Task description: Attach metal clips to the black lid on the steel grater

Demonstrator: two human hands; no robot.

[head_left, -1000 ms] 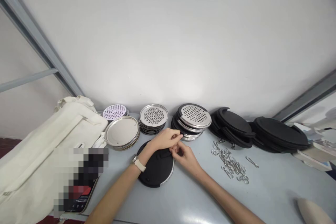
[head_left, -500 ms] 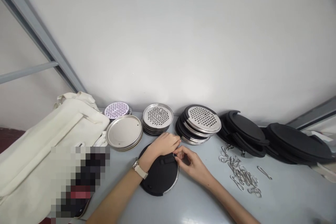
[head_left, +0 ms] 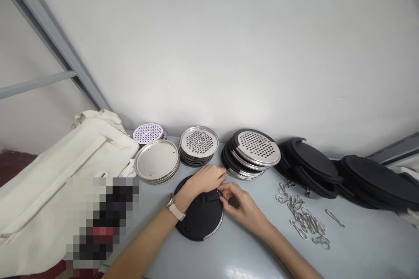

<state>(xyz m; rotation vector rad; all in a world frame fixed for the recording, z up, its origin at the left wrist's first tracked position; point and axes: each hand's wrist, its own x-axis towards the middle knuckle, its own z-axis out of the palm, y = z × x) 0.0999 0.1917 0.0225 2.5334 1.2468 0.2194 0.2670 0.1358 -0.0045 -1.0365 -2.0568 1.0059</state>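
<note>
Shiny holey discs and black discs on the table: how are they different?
The perforated steel discs are shiny silver; the black discs are dull. The steel discs have many small holes, the black discs show none. The steel discs stack neatly, the black discs slump in slanted piles. Both are round.

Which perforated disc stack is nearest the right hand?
The rightmost stack, steel grates resting askew on black pieces, just beyond the right hand; the other two perforated stacks lie farther left.
</note>
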